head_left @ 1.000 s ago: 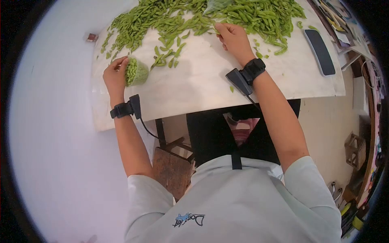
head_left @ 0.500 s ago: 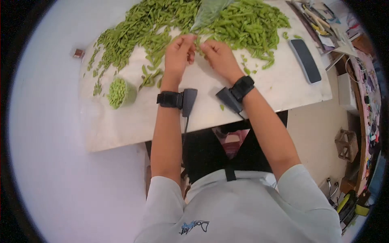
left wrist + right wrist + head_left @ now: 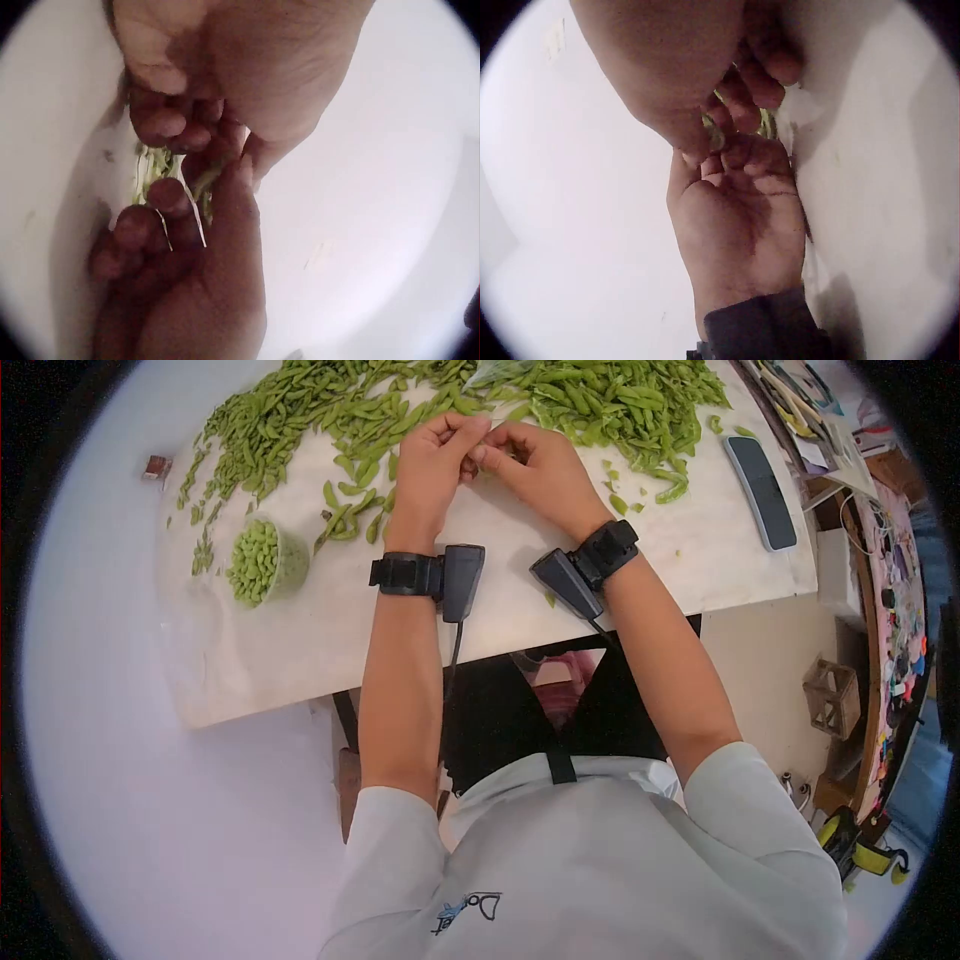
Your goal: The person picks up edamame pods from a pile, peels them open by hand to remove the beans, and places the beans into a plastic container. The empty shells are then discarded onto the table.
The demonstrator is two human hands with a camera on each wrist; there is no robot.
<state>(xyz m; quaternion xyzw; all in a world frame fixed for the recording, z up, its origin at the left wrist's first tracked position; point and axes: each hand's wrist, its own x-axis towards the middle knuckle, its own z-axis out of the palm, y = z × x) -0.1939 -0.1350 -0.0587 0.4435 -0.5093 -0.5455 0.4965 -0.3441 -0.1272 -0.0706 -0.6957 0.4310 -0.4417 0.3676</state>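
My left hand (image 3: 425, 480) and right hand (image 3: 545, 475) meet over the table, fingertips together and fingers curled. Between them is a green soybean pod (image 3: 205, 182), pinched by thumb and fingers of both hands and mostly hidden by them. In the right wrist view a bit of the same pod (image 3: 715, 136) shows beside the right thumb. Left of my left wrist stands a clear plastic cup (image 3: 292, 565), filled with shelled green beans (image 3: 253, 560). Several loose pods (image 3: 350, 515) lie between the cup and my left hand.
A wide heap of pods (image 3: 270, 440) covers the far left of the white table (image 3: 300, 645), and another pile (image 3: 625, 410) the far right. A clear plastic bag (image 3: 497, 372) lies between them. At right are a phone (image 3: 760, 495) and small green scraps (image 3: 618, 503).
My left hand has left the cup of beans and moved right to meet the right hand. Both hands now hold the pod together. The head view has shifted slightly.
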